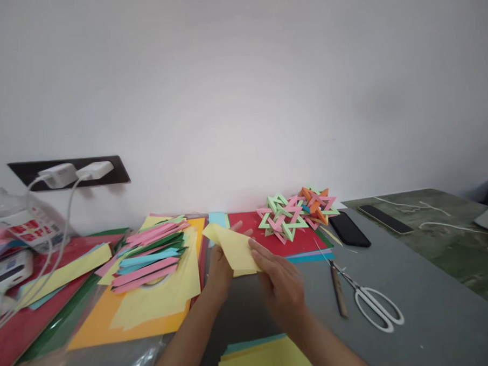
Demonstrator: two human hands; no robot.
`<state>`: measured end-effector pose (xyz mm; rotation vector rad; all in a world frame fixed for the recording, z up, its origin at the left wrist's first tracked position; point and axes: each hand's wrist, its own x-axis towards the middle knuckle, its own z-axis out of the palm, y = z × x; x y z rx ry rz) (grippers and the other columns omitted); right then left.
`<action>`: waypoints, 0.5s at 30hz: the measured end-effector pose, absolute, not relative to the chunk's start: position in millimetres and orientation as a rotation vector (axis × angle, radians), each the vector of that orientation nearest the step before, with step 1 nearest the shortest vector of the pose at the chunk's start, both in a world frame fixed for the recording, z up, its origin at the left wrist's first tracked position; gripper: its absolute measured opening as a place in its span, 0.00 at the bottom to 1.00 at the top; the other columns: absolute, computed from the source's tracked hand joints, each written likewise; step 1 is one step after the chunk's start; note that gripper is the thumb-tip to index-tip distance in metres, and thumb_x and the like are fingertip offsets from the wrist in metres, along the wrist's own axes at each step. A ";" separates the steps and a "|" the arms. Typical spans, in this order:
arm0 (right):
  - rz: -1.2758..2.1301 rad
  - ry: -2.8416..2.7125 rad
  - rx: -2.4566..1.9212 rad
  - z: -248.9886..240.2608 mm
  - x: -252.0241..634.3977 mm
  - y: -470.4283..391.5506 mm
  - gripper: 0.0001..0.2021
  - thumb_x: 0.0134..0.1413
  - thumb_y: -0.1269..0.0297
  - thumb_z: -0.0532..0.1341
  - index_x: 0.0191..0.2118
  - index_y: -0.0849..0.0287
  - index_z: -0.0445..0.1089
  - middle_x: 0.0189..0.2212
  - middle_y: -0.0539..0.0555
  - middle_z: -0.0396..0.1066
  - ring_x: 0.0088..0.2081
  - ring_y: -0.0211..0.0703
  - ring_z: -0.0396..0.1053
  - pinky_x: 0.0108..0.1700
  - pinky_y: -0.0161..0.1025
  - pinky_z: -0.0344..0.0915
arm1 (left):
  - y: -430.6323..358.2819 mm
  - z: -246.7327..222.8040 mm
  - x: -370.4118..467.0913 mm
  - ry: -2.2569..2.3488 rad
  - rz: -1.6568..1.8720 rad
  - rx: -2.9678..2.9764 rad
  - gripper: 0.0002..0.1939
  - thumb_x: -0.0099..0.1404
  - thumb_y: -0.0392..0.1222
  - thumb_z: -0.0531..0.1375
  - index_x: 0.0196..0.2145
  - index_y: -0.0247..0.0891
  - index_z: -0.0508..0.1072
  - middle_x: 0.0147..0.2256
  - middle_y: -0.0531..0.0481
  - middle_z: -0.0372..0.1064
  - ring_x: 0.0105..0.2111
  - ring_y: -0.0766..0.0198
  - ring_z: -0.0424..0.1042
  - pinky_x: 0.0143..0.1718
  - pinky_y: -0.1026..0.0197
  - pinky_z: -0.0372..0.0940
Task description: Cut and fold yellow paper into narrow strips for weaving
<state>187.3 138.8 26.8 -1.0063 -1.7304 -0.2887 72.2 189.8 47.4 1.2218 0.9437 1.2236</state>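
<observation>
A pale yellow sheet of paper [237, 252], partly folded over, is held up between my two hands above the grey table. My left hand [220, 267] grips its left side from below, and some fingers show behind the paper. On the right, my right hand [278, 276] has its fingers closed on the sheet's right edge. Below them, at the bottom, lies a stack of yellow and blue paper [265, 359]. Folded strips in pink, green and blue [150, 255] are piled on yellow and orange sheets at the left.
Two woven paper stars [283, 216] [315, 204] stand on red paper [246, 226] at the back. White-handled scissors [376, 306], a wooden-handled knife [338, 292] and a black phone [348, 229] lie to the right. Chargers with cables [60, 176] and a plastic bottle [23, 219] are at the left.
</observation>
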 end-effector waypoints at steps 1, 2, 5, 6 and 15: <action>-0.313 -1.711 -1.045 26.0 190.0 140.0 0.16 0.53 0.74 0.50 0.47 0.57 0.61 0.39 0.57 0.71 0.38 0.42 0.70 0.36 0.37 0.65 | 191.0 47.2 70.7 0.941 1.194 1.229 0.22 0.55 0.54 0.52 0.40 0.35 0.69 0.25 0.47 0.71 0.26 0.60 0.70 0.25 0.62 0.61; -0.338 -1.675 -1.096 25.8 194.0 142.1 0.14 0.53 0.72 0.50 0.46 0.57 0.63 0.35 0.57 0.73 0.33 0.41 0.71 0.31 0.35 0.64 | 192.1 46.9 69.2 0.963 1.166 1.250 0.21 0.55 0.54 0.52 0.38 0.35 0.70 0.24 0.47 0.71 0.25 0.60 0.69 0.24 0.62 0.61; -0.350 -1.547 -1.268 29.8 209.3 151.7 0.11 0.55 0.67 0.49 0.40 0.58 0.66 0.22 0.53 0.72 0.20 0.38 0.67 0.23 0.34 0.59 | 192.7 45.3 66.1 1.172 1.180 1.379 0.20 0.56 0.55 0.51 0.32 0.34 0.70 0.22 0.48 0.70 0.23 0.60 0.68 0.23 0.63 0.60; -0.325 -1.526 -1.314 32.6 213.5 154.7 0.11 0.55 0.66 0.49 0.38 0.58 0.67 0.19 0.51 0.70 0.18 0.37 0.65 0.22 0.33 0.57 | 192.0 44.6 65.6 1.246 1.211 1.453 0.20 0.57 0.55 0.50 0.30 0.34 0.70 0.22 0.48 0.69 0.24 0.60 0.68 0.23 0.63 0.59; -0.194 -1.369 -1.278 46.5 197.0 145.1 0.07 0.52 0.63 0.55 0.28 0.59 0.66 0.13 0.45 0.60 0.15 0.31 0.55 0.20 0.30 0.52 | 184.7 43.4 66.1 1.640 1.229 1.924 0.18 0.62 0.49 0.44 0.31 0.34 0.67 0.22 0.48 0.65 0.23 0.61 0.65 0.24 0.61 0.56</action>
